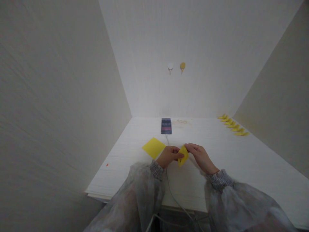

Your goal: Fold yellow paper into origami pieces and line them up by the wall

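Observation:
A small folded piece of yellow paper (183,156) is held up just above the white table. My left hand (170,156) pinches it from the left, thumb across its face. At the paper's upper right edge, the fingertips of my right hand (199,156) are closed on it, bent together at the top corner. A flat yellow paper sheet (154,148) lies on the table to the left, close to my left wrist. Several folded yellow paper pieces (233,125) stand in a slanting row at the far right.
A phone-like device with a blurred screen (166,126) sits near the back wall, with a white cable (170,188) running toward me. Two paddle-shaped hooks, one white (170,66) and one yellow (182,66), are on the wall. A small orange scrap (107,165) lies left. Walls enclose the table (130,135).

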Action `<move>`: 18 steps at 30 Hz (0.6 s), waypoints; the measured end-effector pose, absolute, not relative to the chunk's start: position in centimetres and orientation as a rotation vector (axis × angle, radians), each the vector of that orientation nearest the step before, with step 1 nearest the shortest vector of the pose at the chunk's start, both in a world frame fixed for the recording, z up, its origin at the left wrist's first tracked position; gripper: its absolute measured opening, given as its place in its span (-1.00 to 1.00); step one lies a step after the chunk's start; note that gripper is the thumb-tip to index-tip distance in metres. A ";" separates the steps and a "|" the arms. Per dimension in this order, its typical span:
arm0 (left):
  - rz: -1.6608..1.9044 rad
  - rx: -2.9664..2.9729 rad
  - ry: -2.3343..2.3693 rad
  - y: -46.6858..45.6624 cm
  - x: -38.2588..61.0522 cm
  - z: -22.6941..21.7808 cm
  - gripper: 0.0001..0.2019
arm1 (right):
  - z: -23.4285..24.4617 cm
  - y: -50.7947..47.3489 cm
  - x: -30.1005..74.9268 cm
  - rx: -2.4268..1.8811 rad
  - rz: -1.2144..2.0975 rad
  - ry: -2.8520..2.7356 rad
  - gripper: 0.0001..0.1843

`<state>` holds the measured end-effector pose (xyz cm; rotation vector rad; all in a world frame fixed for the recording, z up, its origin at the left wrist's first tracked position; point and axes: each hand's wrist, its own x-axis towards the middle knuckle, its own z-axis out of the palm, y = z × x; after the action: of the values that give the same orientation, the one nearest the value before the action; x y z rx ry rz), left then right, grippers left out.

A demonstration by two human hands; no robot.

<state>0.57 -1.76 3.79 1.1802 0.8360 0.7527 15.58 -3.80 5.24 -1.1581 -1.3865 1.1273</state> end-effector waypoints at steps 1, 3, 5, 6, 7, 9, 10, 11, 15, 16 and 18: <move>0.798 1.165 0.837 -1.7 0.6 3.8 -0.70 | 5.2 -3.8 15.7 -1.147 1.115 -1.384 -0.65; 0.882 1.142 0.830 -1.5 0.5 3.9 -0.70 | 5.0 -3.6 15.8 -1.144 1.101 -1.363 -0.64; 0.956 1.131 0.830 -1.4 0.5 3.9 -0.71 | 4.6 -3.4 16.0 -1.146 1.100 -1.337 -0.66; 0.992 1.126 0.830 -1.4 0.5 4.0 -0.72 | 4.5 -3.4 16.0 -1.143 1.104 -1.330 -0.68; 1.024 1.122 0.825 -1.4 0.5 4.1 -0.72 | 4.4 -3.3 16.1 -1.135 1.110 -1.325 -0.69; 1.071 1.121 0.809 -1.4 0.4 4.2 -0.72 | 4.3 -3.3 16.0 -1.106 1.132 -1.329 -0.71; 1.083 1.125 0.800 -1.5 0.5 4.3 -0.72 | 4.3 -3.4 16.0 -1.090 1.147 -1.331 -0.71; 1.085 1.133 0.795 -1.5 0.5 4.3 -0.72 | 4.4 -3.4 15.9 -1.079 1.161 -1.331 -0.72; 1.073 1.157 0.816 -1.6 0.6 4.5 -0.73 | 4.6 -3.5 15.6 -1.072 1.177 -1.338 -0.78; 1.072 1.162 0.827 -1.6 0.6 4.5 -0.74 | 4.6 -3.5 15.5 -1.068 1.172 -1.343 -0.79; 1.082 1.173 0.845 -1.7 0.7 4.5 -0.75 | 4.5 -3.5 15.4 -1.051 1.165 -1.346 -0.82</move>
<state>0.67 -1.66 4.52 1.1731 0.8450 1.0822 15.40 -3.55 4.48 -1.0510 -1.3457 1.1647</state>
